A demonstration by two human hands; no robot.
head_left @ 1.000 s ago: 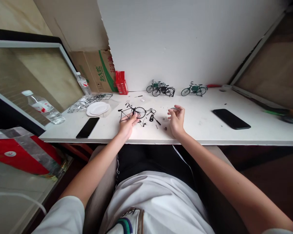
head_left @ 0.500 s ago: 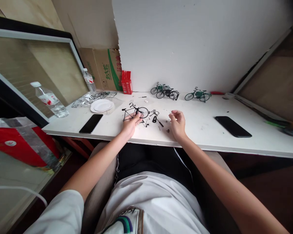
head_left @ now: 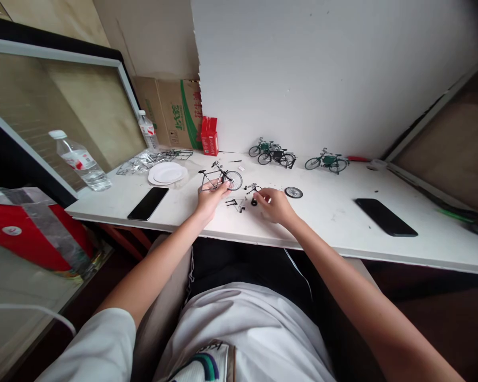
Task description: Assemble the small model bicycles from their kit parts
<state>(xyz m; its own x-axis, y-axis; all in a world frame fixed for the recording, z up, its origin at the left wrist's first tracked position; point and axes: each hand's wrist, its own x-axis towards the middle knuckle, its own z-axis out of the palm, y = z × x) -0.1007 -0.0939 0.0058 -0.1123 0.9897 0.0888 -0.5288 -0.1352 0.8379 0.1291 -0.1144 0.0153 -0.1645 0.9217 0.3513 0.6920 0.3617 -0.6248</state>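
My left hand point(head_left: 211, 200) is closed on a black model bicycle frame point(head_left: 212, 175), held just above the table. One spoked wheel point(head_left: 233, 181) is on the frame, by my thumb and fingertips. My right hand point(head_left: 276, 206) is lowered over small parts, its fingers curled together beside a small black part point(head_left: 254, 201). What they pinch, if anything, is hidden. Between the hands lie small black and silver parts point(head_left: 236, 203) and a thin curved part point(head_left: 254, 188). A loose spoked wheel point(head_left: 293, 192) lies flat just beyond my right hand.
Model bicycles point(head_left: 276, 157) stand along the wall, one green bicycle point(head_left: 326, 162) apart. Phones lie left point(head_left: 148, 203) and right point(head_left: 385, 216). White plates point(head_left: 167, 173), a water bottle point(head_left: 80, 161), a red box point(head_left: 209, 137) and a carton point(head_left: 171, 114) occupy the left side.
My right hand has moved left and lower, onto the small parts, uncovering the loose wheel. My left hand still holds the bicycle frame, slightly shifted. The view has tilted a little.
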